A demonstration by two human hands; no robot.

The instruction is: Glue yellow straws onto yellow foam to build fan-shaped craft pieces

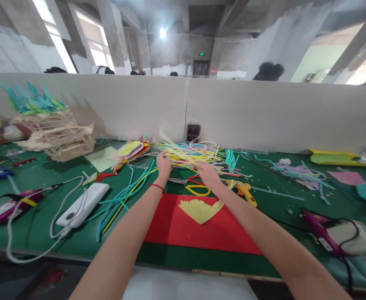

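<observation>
My left hand (163, 166), with a red cord at the wrist, reaches to the near side of a pile of coloured pipe cleaners (208, 153). Its fingers are curled together at a pale yellow pipe cleaner (181, 155). At the other end of that strand, my right hand (208, 175) is closed in a pinch. The strand is blurred and slants up to the left over the pile. Below the hands lies a red sheet (170, 221) bearing a pale yellow fan-shaped piece (199, 211). Pliers or scissors (178, 181) with red handles lie between my hands, beside a yellow loop handle (198, 191).
Left are a white power bank (83, 206) with cables, a purple device (14, 205) and a stick-and-paper model (58, 137). An orange-yellow tool (246, 192) lies right of my right hand. Another purple device (322, 233) sits far right. A white partition (264, 112) stands behind.
</observation>
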